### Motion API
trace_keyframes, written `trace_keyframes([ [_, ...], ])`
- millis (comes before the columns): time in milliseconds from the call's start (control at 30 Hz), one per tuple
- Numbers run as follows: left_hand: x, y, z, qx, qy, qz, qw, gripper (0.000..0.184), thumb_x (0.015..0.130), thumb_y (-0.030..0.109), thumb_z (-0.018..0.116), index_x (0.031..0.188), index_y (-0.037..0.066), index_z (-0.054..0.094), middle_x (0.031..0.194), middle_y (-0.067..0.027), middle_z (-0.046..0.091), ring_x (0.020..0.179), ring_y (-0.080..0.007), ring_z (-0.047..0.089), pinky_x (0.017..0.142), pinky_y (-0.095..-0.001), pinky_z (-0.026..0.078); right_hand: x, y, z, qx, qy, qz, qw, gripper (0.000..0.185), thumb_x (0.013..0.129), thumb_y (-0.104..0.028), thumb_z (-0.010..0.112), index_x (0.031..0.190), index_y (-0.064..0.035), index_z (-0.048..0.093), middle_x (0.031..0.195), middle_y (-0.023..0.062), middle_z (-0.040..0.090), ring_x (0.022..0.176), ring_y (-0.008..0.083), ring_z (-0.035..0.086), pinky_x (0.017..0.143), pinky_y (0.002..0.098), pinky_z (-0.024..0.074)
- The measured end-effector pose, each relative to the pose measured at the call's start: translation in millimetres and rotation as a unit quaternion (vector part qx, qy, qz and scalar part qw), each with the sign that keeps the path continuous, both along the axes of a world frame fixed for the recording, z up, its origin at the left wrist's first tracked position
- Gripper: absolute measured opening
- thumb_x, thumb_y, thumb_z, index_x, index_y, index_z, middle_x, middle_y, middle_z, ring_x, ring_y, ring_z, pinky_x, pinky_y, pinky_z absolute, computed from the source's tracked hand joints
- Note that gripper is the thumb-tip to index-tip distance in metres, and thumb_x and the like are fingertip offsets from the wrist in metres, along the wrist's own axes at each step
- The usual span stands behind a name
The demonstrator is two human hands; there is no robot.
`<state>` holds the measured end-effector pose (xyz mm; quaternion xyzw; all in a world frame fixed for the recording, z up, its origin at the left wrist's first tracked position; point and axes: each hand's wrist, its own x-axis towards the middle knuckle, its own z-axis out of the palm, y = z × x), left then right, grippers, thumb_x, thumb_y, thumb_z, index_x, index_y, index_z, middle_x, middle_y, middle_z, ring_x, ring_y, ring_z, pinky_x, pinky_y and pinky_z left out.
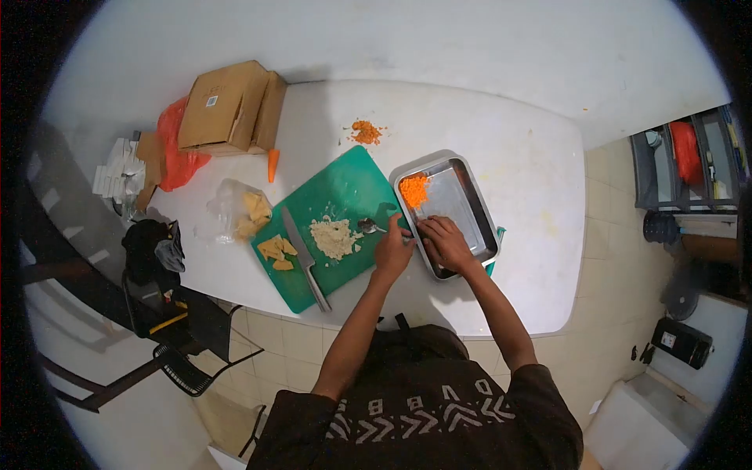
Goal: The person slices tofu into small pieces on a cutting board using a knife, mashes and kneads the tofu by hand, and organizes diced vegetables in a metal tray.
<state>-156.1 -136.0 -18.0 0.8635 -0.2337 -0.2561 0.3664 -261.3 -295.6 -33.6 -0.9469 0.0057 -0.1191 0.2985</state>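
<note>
My left hand (393,251) is at the left long side of a rectangular metal tray (487,215), its index finger and thumb apart. Beside it a metal spoon (368,225) lies on the green cutting board (352,176), its handle toward that hand. My right hand (448,244) reaches over the tray with fingers bent at its left rim, closed on it as far as I can see; the fingertips are partly hidden. Diced carrot (413,190) sits in the tray's far left corner. The board also holds a crumbly pale chopped heap (334,238), a knife (301,251) and yellowish chunks (276,251).
Orange scraps (366,131) lie behind the board. A carrot piece (272,166) rests by a cardboard box (223,110) and red plastic bag (176,149). A clear bag (235,210) holds more yellowish chunks. A green object (499,235) shows at the tray's right edge.
</note>
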Motion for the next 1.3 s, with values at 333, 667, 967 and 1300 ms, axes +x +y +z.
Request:
trace_keyframes([
  [333,-11,-4,-7,0.028,-0.031,-0.018,0.999,0.073,0.08,0.009,0.072,0.143,0.014,0.036,0.102,-0.0048,0.071,0.089,-0.0339,0.069,0.074,-0.049,0.052,-8,7,2,0.039,0.019,-0.021,0.999,0.04,0.082,-0.007,0.069,0.121,-0.0031,0.063,0.118,0.0139,0.063,0.113,0.0353,0.056,0.103,0.0452,0.0434],
  [667,-12,7,-6,-0.137,-0.036,-0.028,0.99,0.058,0.082,-0.002,0.07,0.134,0.009,0.048,0.119,-0.0136,0.063,0.1,-0.0337,0.066,0.078,-0.0456,0.053,-19,15,25,0.014,0.007,-0.153,0.988,0.035,0.083,-0.005,0.067,0.118,-0.005,0.065,0.117,0.0138,0.062,0.108,0.0355,0.057,0.096,0.0444,0.0455],
  [967,-9,35,-3,-0.434,0.534,0.216,0.693,0.064,0.103,0.051,0.044,0.15,0.008,0.034,0.147,-0.0148,0.046,0.127,-0.0307,0.052,0.105,-0.0474,0.043,3,90,72,0.15,-0.111,-0.088,0.978,0.042,0.092,-0.008,0.057,0.133,-0.0028,0.056,0.135,0.0217,0.054,0.121,0.0435,0.051,0.107,0.0507,0.0374],
  [1300,4,113,55,-0.493,0.454,0.213,0.711,0.089,0.097,0.074,0.032,0.16,0.013,0.015,0.164,-0.0141,0.021,0.147,-0.0326,0.028,0.12,-0.0506,0.022,60,149,87,0.212,-0.176,-0.068,0.959,0.055,0.101,-0.03,0.046,0.146,0.0023,0.042,0.154,0.0279,0.035,0.143,0.0464,0.032,0.118,0.0559,0.0223],
])
